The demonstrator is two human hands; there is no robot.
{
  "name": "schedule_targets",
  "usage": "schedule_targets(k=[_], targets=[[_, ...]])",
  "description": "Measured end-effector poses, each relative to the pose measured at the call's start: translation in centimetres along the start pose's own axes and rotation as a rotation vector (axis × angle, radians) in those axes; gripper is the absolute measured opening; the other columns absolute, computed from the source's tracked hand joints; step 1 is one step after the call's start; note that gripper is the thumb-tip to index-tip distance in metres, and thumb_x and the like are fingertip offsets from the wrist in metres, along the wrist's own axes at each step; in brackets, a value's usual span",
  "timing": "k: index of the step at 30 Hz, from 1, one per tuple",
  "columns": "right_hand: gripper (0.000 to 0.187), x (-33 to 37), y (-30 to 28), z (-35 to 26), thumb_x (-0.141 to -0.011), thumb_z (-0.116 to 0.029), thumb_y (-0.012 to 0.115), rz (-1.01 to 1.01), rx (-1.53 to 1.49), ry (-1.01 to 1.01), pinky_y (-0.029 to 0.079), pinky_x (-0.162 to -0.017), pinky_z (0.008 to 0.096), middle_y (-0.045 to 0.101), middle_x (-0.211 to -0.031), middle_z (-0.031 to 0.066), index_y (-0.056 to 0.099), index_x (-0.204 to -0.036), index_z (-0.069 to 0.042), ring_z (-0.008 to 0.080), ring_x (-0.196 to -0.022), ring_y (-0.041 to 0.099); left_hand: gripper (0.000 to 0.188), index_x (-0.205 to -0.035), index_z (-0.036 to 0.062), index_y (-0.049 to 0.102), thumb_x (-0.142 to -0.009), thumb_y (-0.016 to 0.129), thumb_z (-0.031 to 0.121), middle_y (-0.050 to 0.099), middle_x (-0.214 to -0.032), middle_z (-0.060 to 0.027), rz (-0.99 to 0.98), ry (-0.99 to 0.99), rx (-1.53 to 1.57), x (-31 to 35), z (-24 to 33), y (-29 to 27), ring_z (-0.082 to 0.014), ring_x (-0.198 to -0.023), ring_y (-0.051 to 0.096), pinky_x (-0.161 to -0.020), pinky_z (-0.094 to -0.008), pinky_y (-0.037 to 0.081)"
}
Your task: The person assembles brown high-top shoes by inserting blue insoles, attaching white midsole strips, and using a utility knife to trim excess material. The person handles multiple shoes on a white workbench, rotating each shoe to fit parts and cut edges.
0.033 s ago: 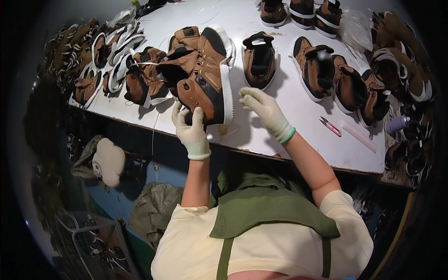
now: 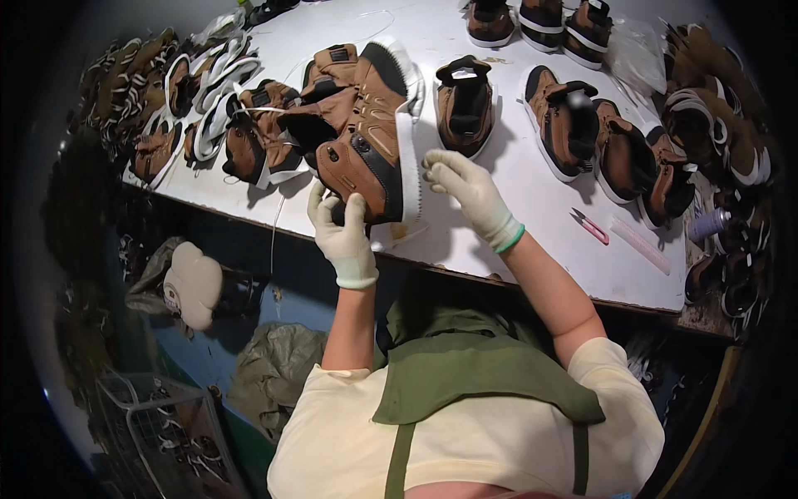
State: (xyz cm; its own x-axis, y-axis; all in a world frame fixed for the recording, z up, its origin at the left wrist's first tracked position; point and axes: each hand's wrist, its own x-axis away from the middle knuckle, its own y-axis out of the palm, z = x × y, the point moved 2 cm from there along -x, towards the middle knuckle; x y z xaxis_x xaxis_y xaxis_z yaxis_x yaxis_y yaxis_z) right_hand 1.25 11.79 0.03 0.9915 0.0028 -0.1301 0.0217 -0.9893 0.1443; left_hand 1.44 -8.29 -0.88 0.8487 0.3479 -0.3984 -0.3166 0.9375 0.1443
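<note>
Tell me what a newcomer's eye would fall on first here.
Probably the big brown-and-black shoe in the middle, its near end in the gloved left hand and its white toothed edge facing the gloved right hand. Next might come the three shoes side by side on the right of the white table, then the pink snips lying nearer its front edge.

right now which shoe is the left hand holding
The brown shoe tipped so its white sole faces right, its lower end in the left hand. The shoe to its right stands on the table.
</note>
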Motion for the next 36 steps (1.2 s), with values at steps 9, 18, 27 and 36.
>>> schedule_targets(k=[9,18,27,36], targets=[[0.030,0.7,2.6,-5.0,-0.089,-0.023,0.069,0.054,-0.188,0.061,0.048,-0.074,0.0209,0.064,-0.093,0.0004,0.064,-0.105,0.002,0.0058,-0.081,0.058,0.021,-0.095,0.0008,0.063,-0.080,0.074,0.010,0.041,-0.139,-0.0154,-0.089,0.093,0.026,6.2,1.6,0.1,-0.0260,-0.127,0.041,-0.106,-0.0372,0.031],[0.025,4.2,0.0,-7.1,-0.092,-0.014,0.065,0.109,-0.242,-0.016,0.050,-0.076,0.0223,0.067,-0.097,0.0044,0.062,-0.107,0.005,0.0075,-0.085,0.061,0.037,-0.125,-0.0050,0.050,-0.101,0.045,0.023,0.057,-0.123,-0.0110,-0.202,-0.128,0.347,3.5,1.5,0.5,-0.0182,-0.115,0.054,-0.101,-0.0317,0.041],[0.023,9.9,-3.3,-6.3,-0.093,-0.015,0.064,0.299,-0.223,0.046,0.049,-0.077,0.0213,0.066,-0.095,0.0033,0.064,-0.105,0.004,0.0062,-0.083,0.059,0.024,-0.111,-0.0021,0.055,-0.097,0.053,0.018,0.063,-0.102,-0.0095,-0.496,-0.393,0.460,2.3,1.3,5.6,-0.0164,-0.090,0.063,-0.076,-0.0283,0.052],[0.024,14.4,-3.0,-2.0,-0.091,-0.022,0.065,0.149,-0.018,0.285,0.043,-0.066,0.0213,0.059,-0.076,-0.0050,0.066,-0.082,0.000,0.0039,-0.072,0.052,0.031,-0.103,-0.0011,0.062,-0.090,0.066,0.027,0.065,-0.087,-0.0060,-0.485,-0.326,0.379,3.2,1.1,1.9,-0.0142,-0.070,0.064,-0.061,-0.0263,0.052]])
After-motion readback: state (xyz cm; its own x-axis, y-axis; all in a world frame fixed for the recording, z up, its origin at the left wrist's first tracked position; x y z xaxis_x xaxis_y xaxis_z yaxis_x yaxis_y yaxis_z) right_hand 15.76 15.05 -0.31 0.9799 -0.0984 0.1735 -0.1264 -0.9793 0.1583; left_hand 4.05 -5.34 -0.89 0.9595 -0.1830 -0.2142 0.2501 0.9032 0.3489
